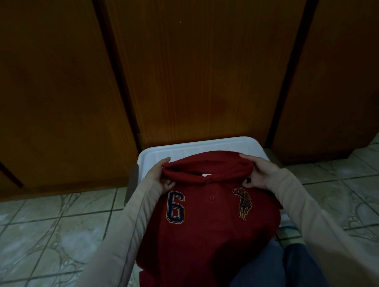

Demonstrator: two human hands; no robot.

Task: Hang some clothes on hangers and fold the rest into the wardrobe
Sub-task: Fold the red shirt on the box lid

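2 hands grip red polo shirt (pixel 206 226) at collar: left hand (pixel 158 174), right hand (pixel 257 176). Shirt lies over white tub (pixel 197 146), wardrobe doors (pixel 202 66) behind

Pale tiled floor (pixel 57 227) spreads across lower left of frame and again at right edge, grey grout lines, swirled marbled pattern on tiles. White plastic tub (pixel 197 146) sits at centre, its far rim just beside brown wood panels above it. My legs in blue jeans (pixel 267 268) show at bottom right of centre. Light dim, colours muddy. Tub contents hidden from me.
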